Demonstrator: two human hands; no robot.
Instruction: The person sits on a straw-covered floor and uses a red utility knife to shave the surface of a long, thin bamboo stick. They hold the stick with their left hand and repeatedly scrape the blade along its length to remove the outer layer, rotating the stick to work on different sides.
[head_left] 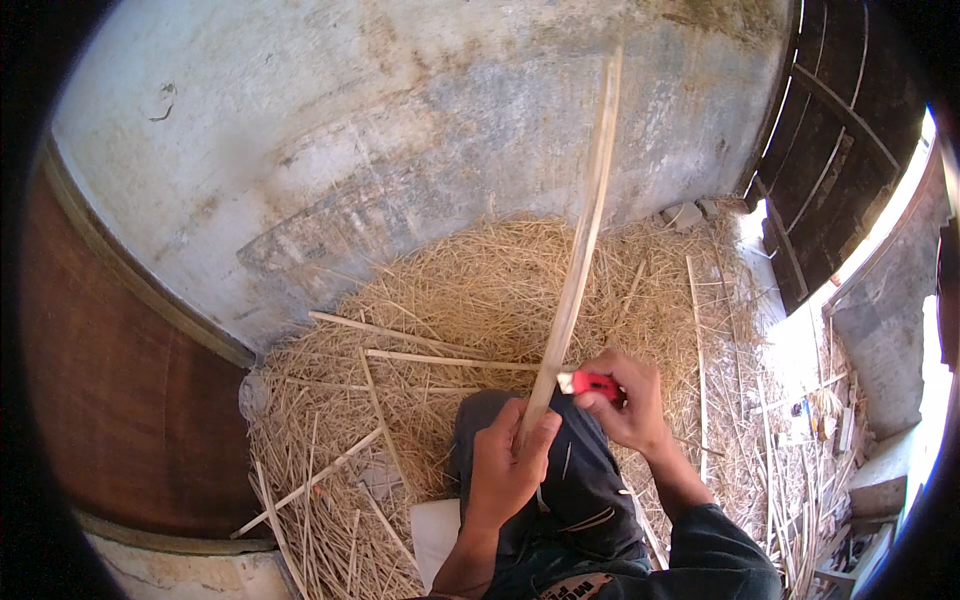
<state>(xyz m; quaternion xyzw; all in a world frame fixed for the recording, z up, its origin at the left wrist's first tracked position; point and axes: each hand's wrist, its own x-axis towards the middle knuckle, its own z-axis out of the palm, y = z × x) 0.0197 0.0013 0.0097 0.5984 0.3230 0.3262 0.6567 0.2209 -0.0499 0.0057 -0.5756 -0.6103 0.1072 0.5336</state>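
My left hand (508,462) is closed round the lower end of a long, pale bamboo strip (583,245). The strip rises away from me, leaning a little to the right, and its far end stands before the wall. In my right hand (632,400) is a red utility knife (597,387), gripped with thumb and fingers. Its pale tip is at the strip's right edge, just above my left hand; whether the blade touches the wood I cannot tell. Thin shavings lie on my dark trousers (590,480) below both hands.
Straw-like shavings (470,280) cover the floor up to a stained wall (400,120). Loose strips (430,358) lie to the left, with more at the right. A brown panel (130,370) stands at far left, a dark plank door (835,130) at far right. Grey blocks (683,215) sit by the wall.
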